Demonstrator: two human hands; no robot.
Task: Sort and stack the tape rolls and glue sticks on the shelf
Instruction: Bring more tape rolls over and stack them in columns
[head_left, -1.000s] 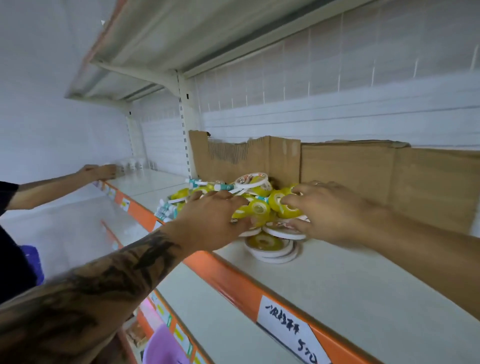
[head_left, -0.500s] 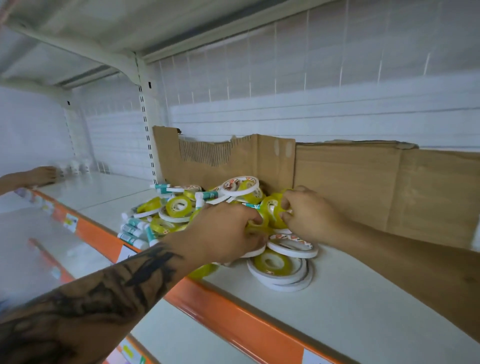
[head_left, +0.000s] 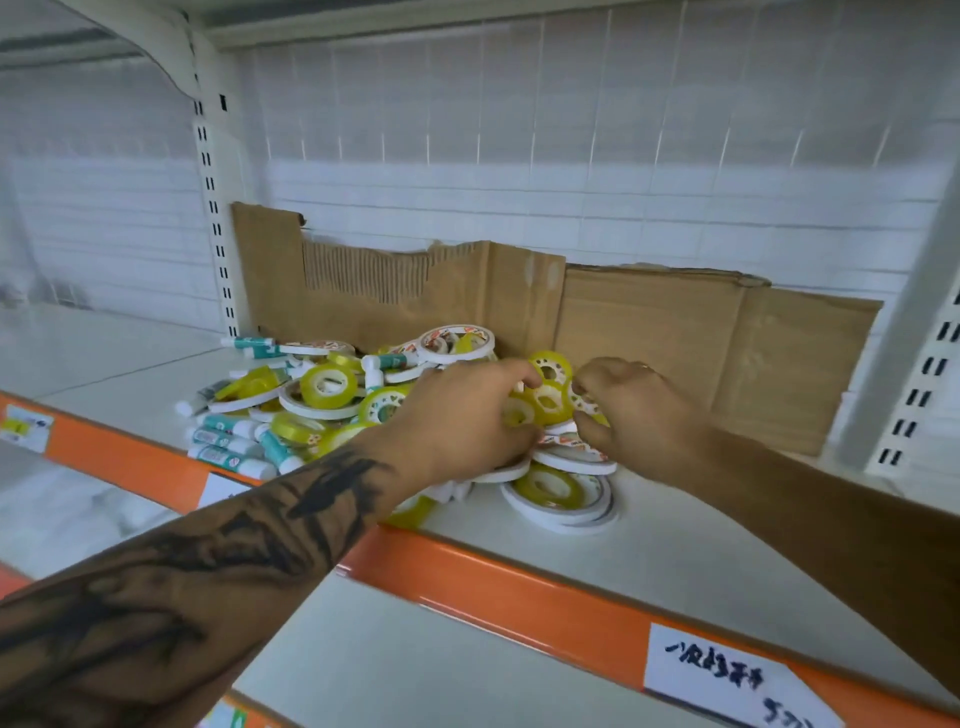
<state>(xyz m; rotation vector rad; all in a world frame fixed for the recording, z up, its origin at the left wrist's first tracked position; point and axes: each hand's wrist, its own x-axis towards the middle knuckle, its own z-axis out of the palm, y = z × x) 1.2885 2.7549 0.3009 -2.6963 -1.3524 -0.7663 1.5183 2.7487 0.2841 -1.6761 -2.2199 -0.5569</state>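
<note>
left hand (head_left: 462, 421) + right hand (head_left: 631, 402) | gripping yellow tape rolls (head_left: 545, 400) | shelf (head_left: 675, 551)

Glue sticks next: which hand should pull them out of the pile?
Left, probably. The glue sticks lie at the pile's left end, nearer the left hand. The right hand is farther away, pinching yellow tape rolls.

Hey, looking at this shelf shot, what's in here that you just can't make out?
Head view only:
- The rolls under the left hand: its back hides what the fingers hold.
- How many yellow tape rolls the right hand pinches: its fingers cover them.
- Print on the glue sticks: too small.
- The handwritten label on the orange shelf edge: cut off by the bottom edge.
- The far left shelf: blurred.
</note>
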